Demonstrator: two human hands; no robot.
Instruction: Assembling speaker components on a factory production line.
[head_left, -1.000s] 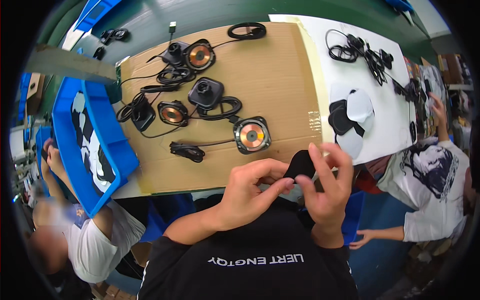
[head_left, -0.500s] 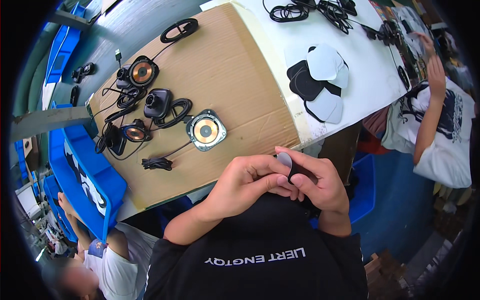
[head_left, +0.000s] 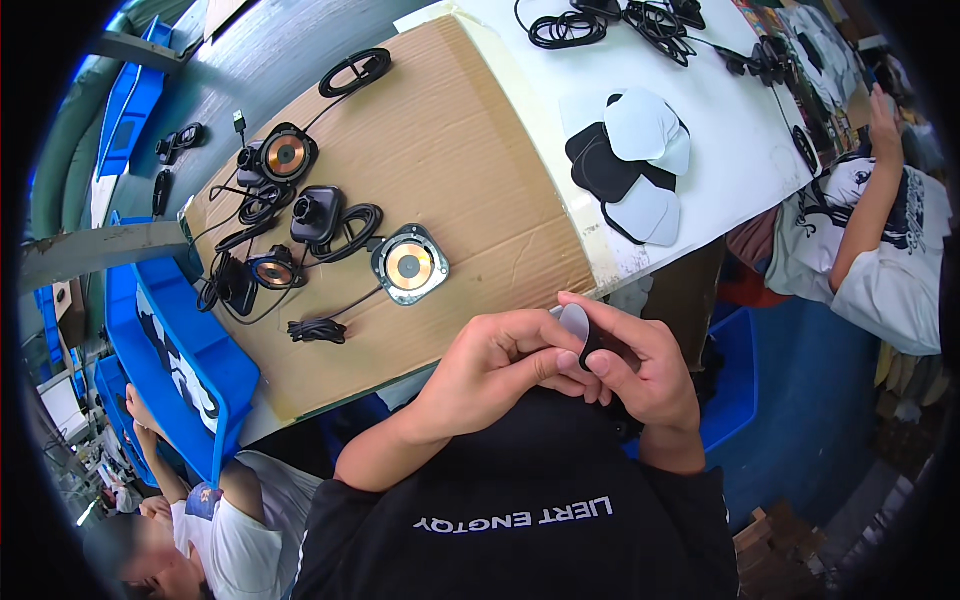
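Just past the table's near edge, both my hands meet around a thin bent pad [head_left: 577, 322], pale on one face and dark on the other. My right hand [head_left: 655, 375] is closed on it, thumb in front and fingers behind. My left hand [head_left: 485, 370] pinches at the pad's left edge with thumb and forefinger; the exact contact is partly hidden. Beyond them, an opened wireless charger [head_left: 411, 265] with a copper coil lies face up on the cardboard [head_left: 500, 200]. Similar rounded-square pads [head_left: 645, 125], white and black, form a loose pile on the white surface.
Several more chargers and black mounts [head_left: 318, 213] with coiled cables lie on the cardboard's left. A blue bin [head_left: 185, 350] stands at the left edge. Cables [head_left: 565, 28] lie at the far right. Co-workers sit at the left [head_left: 240, 530] and right [head_left: 880, 240].
The view has shifted slightly. My hands keep nearly the same hold, with the pad's pale face a little more visible. The right co-worker's raised hand has moved.
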